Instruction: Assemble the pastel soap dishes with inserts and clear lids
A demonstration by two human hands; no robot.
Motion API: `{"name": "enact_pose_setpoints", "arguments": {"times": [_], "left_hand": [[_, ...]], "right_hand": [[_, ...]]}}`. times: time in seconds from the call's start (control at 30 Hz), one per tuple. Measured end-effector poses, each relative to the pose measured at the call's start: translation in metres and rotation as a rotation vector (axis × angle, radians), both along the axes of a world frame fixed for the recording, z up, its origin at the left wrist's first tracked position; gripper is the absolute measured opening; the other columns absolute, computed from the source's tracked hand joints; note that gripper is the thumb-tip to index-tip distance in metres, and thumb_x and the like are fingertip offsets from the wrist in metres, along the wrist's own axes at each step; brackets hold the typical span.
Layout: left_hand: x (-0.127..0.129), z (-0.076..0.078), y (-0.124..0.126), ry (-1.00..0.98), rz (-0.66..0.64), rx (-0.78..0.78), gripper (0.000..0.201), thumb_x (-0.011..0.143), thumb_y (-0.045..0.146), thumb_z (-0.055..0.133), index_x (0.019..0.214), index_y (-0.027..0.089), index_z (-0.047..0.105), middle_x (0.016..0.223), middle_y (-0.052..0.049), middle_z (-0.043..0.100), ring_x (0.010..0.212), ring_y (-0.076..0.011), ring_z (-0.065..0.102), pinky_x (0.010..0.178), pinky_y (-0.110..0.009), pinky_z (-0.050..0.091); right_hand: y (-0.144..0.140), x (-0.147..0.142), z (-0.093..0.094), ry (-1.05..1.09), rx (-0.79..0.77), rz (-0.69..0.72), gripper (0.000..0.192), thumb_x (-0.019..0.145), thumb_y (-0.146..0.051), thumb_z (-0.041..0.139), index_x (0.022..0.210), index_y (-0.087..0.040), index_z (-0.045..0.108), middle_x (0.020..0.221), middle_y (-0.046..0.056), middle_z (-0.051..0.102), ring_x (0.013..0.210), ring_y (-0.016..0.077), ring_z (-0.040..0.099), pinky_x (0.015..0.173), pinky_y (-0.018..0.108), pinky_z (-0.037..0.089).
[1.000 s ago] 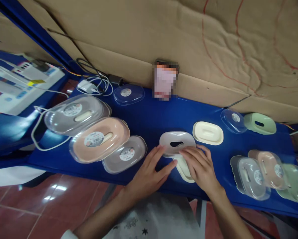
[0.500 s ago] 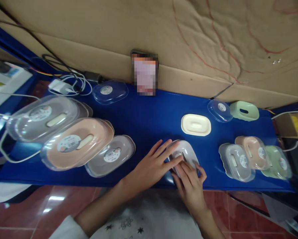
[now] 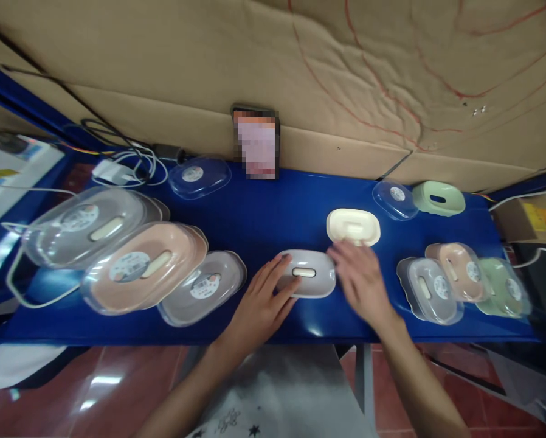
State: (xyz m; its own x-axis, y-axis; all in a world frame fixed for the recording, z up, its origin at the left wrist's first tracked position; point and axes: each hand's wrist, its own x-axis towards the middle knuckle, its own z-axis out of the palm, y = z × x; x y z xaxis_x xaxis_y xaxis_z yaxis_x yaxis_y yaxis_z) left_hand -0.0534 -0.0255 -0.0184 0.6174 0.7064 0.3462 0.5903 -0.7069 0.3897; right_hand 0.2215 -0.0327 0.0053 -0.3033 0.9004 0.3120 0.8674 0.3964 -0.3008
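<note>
Fingers spread, your left hand [image 3: 259, 304] steadies the grey soap dish [image 3: 306, 281] near the desk's [image 3: 255, 219] front edge, while your blurred right hand [image 3: 362, 281], apparently open and empty, hovers toward the cream dish [image 3: 353, 226].

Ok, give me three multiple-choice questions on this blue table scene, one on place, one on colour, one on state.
1. Where does the cream soap dish lie from the grey soap box?
A. behind it and to the right
B. at the left end of the table
C. inside it

2. What colour is the uncovered box at the far right rear?
A. pink
B. green
C. black

3. How is the left hand placed?
A. clenched in a fist in the air
B. holding a cable
C. fingers laid on the grey soap box

Answers: 1 A, it sits farther back, right of the grey box. 2 B, pale green plastic. 3 C, the fingers rest on its left end, while the right hand is blurred beside it.
</note>
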Motion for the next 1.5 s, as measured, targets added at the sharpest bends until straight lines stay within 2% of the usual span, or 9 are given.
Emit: {"name": "enact_pose_setpoints", "arguments": {"times": [0.1, 0.17, 0.3, 0.47, 0.7, 0.87, 0.97, 1.13, 1.5], "left_hand": [[0.003, -0.002, -0.002, -0.074, 0.038, -0.043, 0.040, 0.101, 0.015, 0.068, 0.141, 0.021, 0.063, 0.173, -0.020, 0.036, 0.162, -0.0412, 0.037, 0.122, -0.060, 0.051], [0.003, -0.002, -0.002, -0.106, 0.050, -0.069, 0.043, 0.101, 0.015, 0.069, 0.142, 0.022, 0.062, 0.175, -0.020, 0.032, 0.164, -0.0435, 0.032, 0.122, -0.063, 0.049], [0.002, -0.003, -0.001, -0.143, 0.048, -0.090, 0.043, 0.101, 0.014, 0.068, 0.143, 0.020, 0.060, 0.173, -0.023, 0.032, 0.163, -0.0437, 0.034, 0.122, -0.065, 0.049], [0.002, -0.005, 0.001, -0.207, 0.051, -0.138, 0.040, 0.100, 0.013, 0.069, 0.138, 0.020, 0.062, 0.174, -0.021, 0.031, 0.163, -0.0430, 0.034, 0.124, -0.066, 0.046], [0.002, -0.002, 0.002, -0.274, 0.059, -0.217, 0.031, 0.099, 0.015, 0.069, 0.129, 0.021, 0.065, 0.175, -0.020, 0.029, 0.162, -0.0401, 0.037, 0.126, -0.059, 0.046], [0.000, -0.003, 0.002, -0.290, 0.126, -0.347, 0.054, 0.099, 0.022, 0.072, 0.149, 0.023, 0.051, 0.173, -0.022, 0.034, 0.159, -0.0363, 0.044, 0.124, -0.054, 0.049], [-0.001, -0.006, 0.002, -0.340, 0.155, -0.419, 0.078, 0.098, 0.024, 0.075, 0.163, 0.027, 0.033, 0.171, -0.020, 0.039, 0.158, -0.0350, 0.045, 0.126, -0.056, 0.048], [-0.001, -0.011, 0.002, -0.399, 0.161, -0.468, 0.098, 0.095, 0.026, 0.080, 0.171, 0.031, 0.018, 0.170, -0.018, 0.043, 0.158, -0.0346, 0.045, 0.128, -0.056, 0.045], [-0.005, -0.012, 0.003, -0.256, 0.144, -0.362, 0.077, 0.102, 0.029, 0.073, 0.168, 0.035, 0.033, 0.172, -0.015, 0.037, 0.158, -0.0341, 0.044, 0.125, -0.055, 0.048]], "right_hand": [[0.053, 0.036, -0.006, -0.063, 0.056, -0.532, 0.055, 0.108, -0.024, 0.043, 0.162, -0.015, 0.047, 0.172, 0.021, 0.041, 0.162, 0.0383, 0.035, 0.127, 0.069, 0.034], [0.079, 0.053, -0.012, -0.076, -0.004, -0.742, 0.059, 0.106, -0.027, 0.045, 0.162, -0.009, 0.046, 0.168, 0.027, 0.044, 0.159, 0.0450, 0.039, 0.122, 0.077, 0.033], [0.093, 0.065, -0.021, -0.071, -0.038, -0.718, 0.055, 0.106, -0.038, 0.048, 0.155, -0.017, 0.056, 0.157, 0.022, 0.059, 0.144, 0.0432, 0.054, 0.116, 0.074, 0.040], [0.085, 0.067, -0.028, -0.115, -0.065, -0.721, 0.066, 0.101, -0.053, 0.054, 0.161, -0.025, 0.049, 0.170, 0.019, 0.044, 0.156, 0.0445, 0.037, 0.114, 0.073, 0.040], [0.096, 0.080, -0.033, 0.004, -0.049, -0.855, 0.065, 0.096, -0.052, 0.065, 0.156, -0.028, 0.057, 0.168, 0.019, 0.045, 0.152, 0.0483, 0.039, 0.111, 0.081, 0.038], [0.072, 0.058, -0.008, 0.105, 0.087, -0.619, 0.053, 0.107, -0.047, 0.054, 0.152, -0.021, 0.062, 0.152, 0.018, 0.063, 0.145, 0.0388, 0.055, 0.121, 0.067, 0.043], [0.027, 0.016, 0.007, 0.154, 0.121, -0.387, 0.051, 0.109, -0.036, 0.056, 0.160, -0.033, 0.054, 0.161, 0.009, 0.058, 0.155, 0.0344, 0.049, 0.125, 0.063, 0.043], [-0.037, -0.040, -0.006, 0.108, 0.022, -0.032, 0.074, 0.104, -0.021, 0.066, 0.169, -0.038, 0.037, 0.163, 0.007, 0.057, 0.158, 0.0345, 0.045, 0.126, 0.064, 0.045], [-0.022, -0.036, -0.013, -0.067, -0.007, 0.173, 0.078, 0.106, -0.026, 0.065, 0.173, -0.037, 0.026, 0.165, 0.005, 0.055, 0.161, 0.0302, 0.041, 0.133, 0.061, 0.034]]}}
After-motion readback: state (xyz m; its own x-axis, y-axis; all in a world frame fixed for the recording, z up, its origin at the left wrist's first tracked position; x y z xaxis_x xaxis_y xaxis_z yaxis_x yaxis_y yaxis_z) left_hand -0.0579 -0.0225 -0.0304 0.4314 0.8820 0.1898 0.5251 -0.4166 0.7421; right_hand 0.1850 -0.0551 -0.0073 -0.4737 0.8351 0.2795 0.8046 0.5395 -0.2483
